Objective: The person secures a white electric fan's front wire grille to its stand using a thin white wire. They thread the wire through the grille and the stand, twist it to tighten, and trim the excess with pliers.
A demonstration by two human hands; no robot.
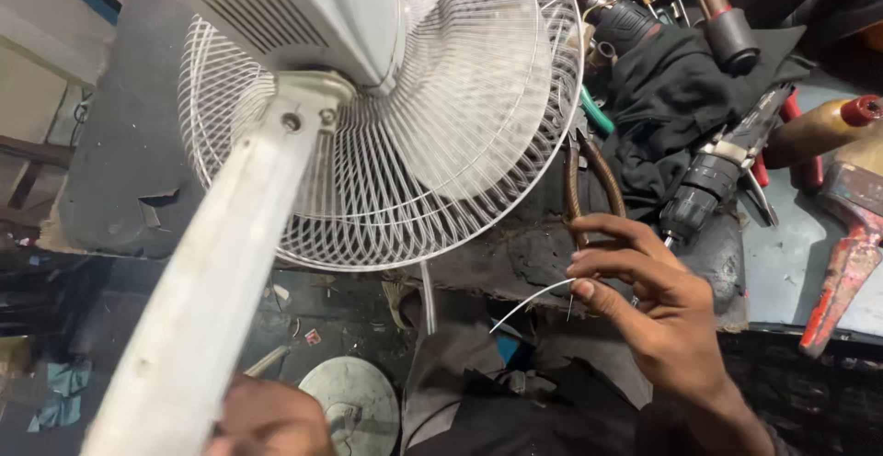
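A white pedestal fan lies tilted over a dark workbench. Its wire grille (pixel 441 189) and blades fill the upper middle, and its white pole (pixel 212 281) runs down to the lower left. My left hand (pixel 271 419) grips the bottom of the pole at the frame's lower edge. My right hand (pixel 653 309) is lower right, its thumb and fingers pinching a thin white wire (pixel 533 298) that curves away to the left. A round white fan base (pixel 354 401) lies on the floor below.
Tools crowd the bench at the right: a black cloth (pixel 671 97), a black drill (pixel 717 176), pliers with brown handles (pixel 589 180), red-handled tools (pixel 851 263) and a brown handle (pixel 819 130). Debris litters the dark floor (pixel 55 392) at the lower left.
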